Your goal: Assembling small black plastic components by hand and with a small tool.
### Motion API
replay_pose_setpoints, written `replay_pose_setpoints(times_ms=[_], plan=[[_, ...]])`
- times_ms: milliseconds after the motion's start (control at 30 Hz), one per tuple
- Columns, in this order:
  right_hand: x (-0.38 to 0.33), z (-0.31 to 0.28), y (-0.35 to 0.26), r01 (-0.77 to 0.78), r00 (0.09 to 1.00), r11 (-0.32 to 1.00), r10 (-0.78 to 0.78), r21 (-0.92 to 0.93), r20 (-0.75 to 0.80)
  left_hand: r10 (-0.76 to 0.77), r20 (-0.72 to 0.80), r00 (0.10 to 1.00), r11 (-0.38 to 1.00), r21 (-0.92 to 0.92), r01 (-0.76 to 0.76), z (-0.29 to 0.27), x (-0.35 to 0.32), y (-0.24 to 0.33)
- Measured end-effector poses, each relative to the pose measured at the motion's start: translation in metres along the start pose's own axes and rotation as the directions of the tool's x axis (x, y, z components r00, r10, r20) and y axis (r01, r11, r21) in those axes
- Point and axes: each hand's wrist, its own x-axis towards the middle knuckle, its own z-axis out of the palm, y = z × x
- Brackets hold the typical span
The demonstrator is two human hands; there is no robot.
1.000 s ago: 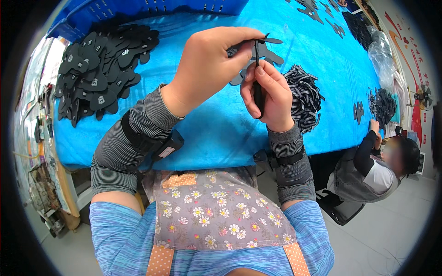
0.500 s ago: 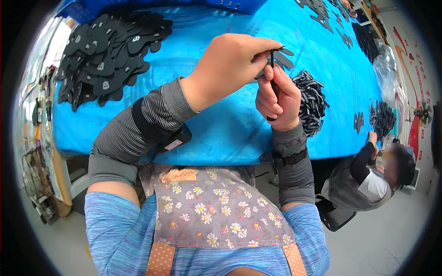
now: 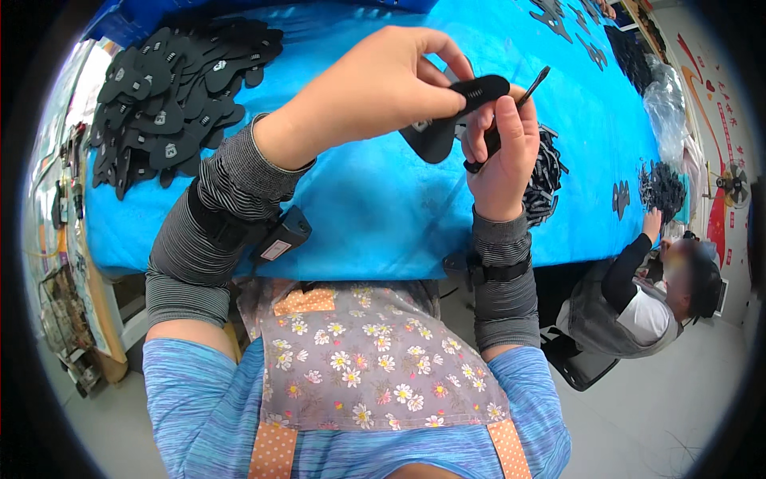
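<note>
My left hand [image 3: 383, 84] pinches a flat black insole-shaped piece [image 3: 435, 137] between thumb and fingers. Small pale markings show on its face, and its narrower end points toward my right hand. In my right hand [image 3: 509, 156] is a slim dark hand tool [image 3: 534, 85], its shaft angled up and to the right with a flattened tip. Fingers hide much of the tool's handle, and its exact kind cannot be made out. The right fingertips are close beside the black piece; whether they touch it is unclear. Behind my right hand lies a heap of small black strips [image 3: 546, 180].
A large pile of similar black pieces [image 3: 171, 100] covers the left of the blue-covered table [image 3: 351, 215]. A blue bin [image 3: 191, 12] stands along the back. Clear plastic [image 3: 664, 112] and more black parts [image 3: 664, 191] lie at the right, where a person [image 3: 638, 307] sits.
The black piece has turned to show its broad face, and my left hand has shifted up and left. The tool's tip now stands apart from the piece, pointing up and right.
</note>
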Motion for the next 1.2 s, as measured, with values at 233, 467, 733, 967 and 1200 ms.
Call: replay_pose_setpoints(times_ms=[233, 467, 733, 967, 1200], plan=[[0.003, -0.006, 0.0, 0.007, 0.997, 1.0, -0.007, 0.0, -0.075, -0.134, 0.147, 0.98, 0.882, -0.433, 0.185, -0.003, 0.008, -0.013], [0.0, 0.0, -0.003, -0.034, 0.992, 0.999, 0.035, 0.011, -0.124, -0.06, 0.095, 0.994, 0.916, -0.39, 0.092, 0.015, 0.007, -0.031], [0.001, -0.001, -0.003, -0.106, 0.989, 0.994, 0.107, 0.014, -0.107, 0.093, 0.002, 0.996, 0.955, -0.284, -0.088, 0.016, 0.006, -0.032], [0.001, -0.006, 0.004, -0.074, 0.992, 0.997, 0.072, -0.013, -0.107, 0.257, 0.032, 0.966, 0.954, 0.151, -0.259, 0.012, 0.006, -0.03], [-0.003, 0.002, 0.002, -0.028, 0.99, 0.998, 0.035, 0.06, -0.135, 0.194, -0.051, 0.98, 0.917, -0.345, -0.2, 0.024, 0.007, -0.046]])
